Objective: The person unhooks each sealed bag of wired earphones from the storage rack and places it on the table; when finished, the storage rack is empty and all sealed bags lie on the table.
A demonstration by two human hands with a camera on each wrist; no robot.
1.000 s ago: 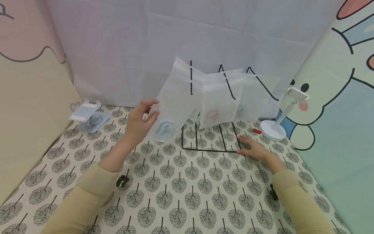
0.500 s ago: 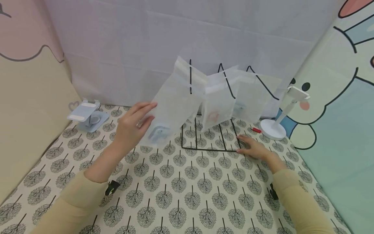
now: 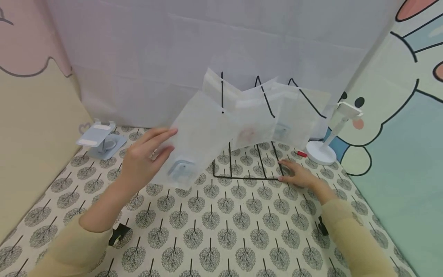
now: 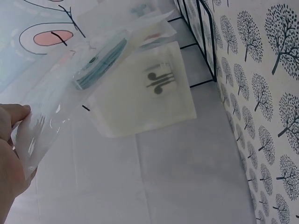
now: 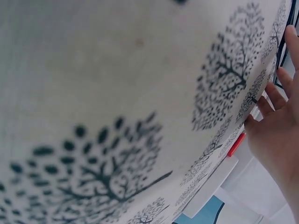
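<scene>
Your left hand (image 3: 138,157) has shifted toward eight o'clock, pinching the frosted plastic bag (image 3: 199,134) at nine o'clock on the wire rack (image 3: 242,178). Brace its base at five with your relaxed right hand (image 3: 299,176); ease gently.

Bags (image 3: 254,125) hung along the rack (image 3: 239,178), near the far edge of the surface (image 3: 221,215). The left stand (image 3: 95,134) sat by the far-left corner, the right stand (image 3: 321,153) by the far-right, a stick (image 3: 301,154) between it and the rack. Left fingers (image 3: 162,137) held the leftmost bag (image 3: 200,134); right fingers (image 3: 289,164) met the rack's near-right corner.
</scene>
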